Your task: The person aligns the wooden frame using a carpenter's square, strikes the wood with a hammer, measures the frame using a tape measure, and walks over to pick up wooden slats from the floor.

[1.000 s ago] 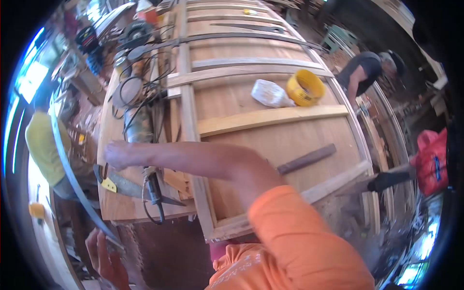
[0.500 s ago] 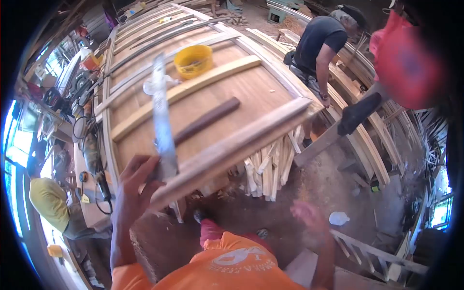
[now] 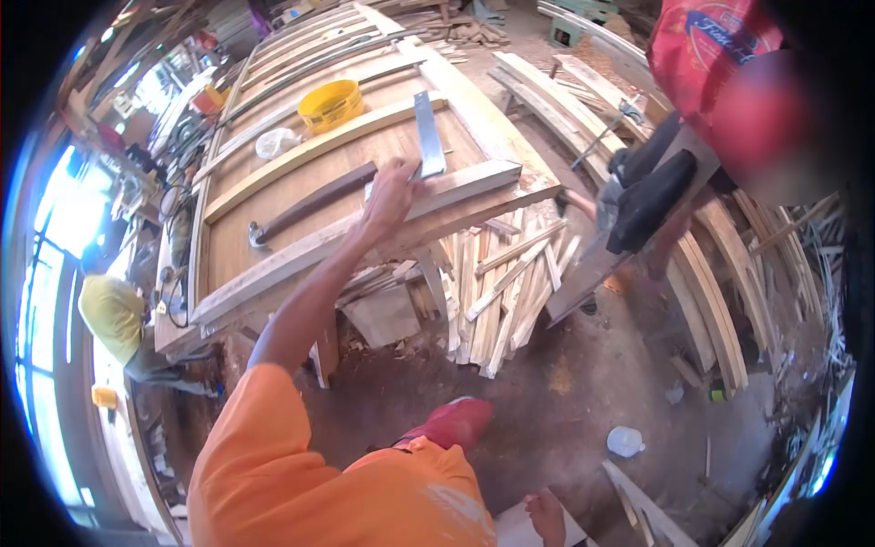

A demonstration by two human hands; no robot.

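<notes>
My left hand (image 3: 392, 199) is closed at the near end of a try square, by the panel's near edge. The square's metal blade (image 3: 427, 137) points away across the framed wooden panel (image 3: 483, 182); my fingers hide its stock. A claw hammer (image 3: 310, 202) lies on the panel just left of that hand, its head toward the left. Low in the view, my right hand (image 3: 545, 518) has curled fingers beside a pale board (image 3: 515, 531); anything inside them is hidden.
A yellow tub (image 3: 330, 105) and a clear plastic bag (image 3: 276, 143) sit on the panel. Wood strips (image 3: 497, 296) are piled below its edge. A person in red (image 3: 706, 55) stands close at right. Another in yellow (image 3: 111, 314) is at left. A white jug (image 3: 625, 442) lies on the floor.
My left hand has carried the square rightward along the panel's near edge. My right hand has dropped lower. The hammer's head has come into sight. The person in red has come nearer.
</notes>
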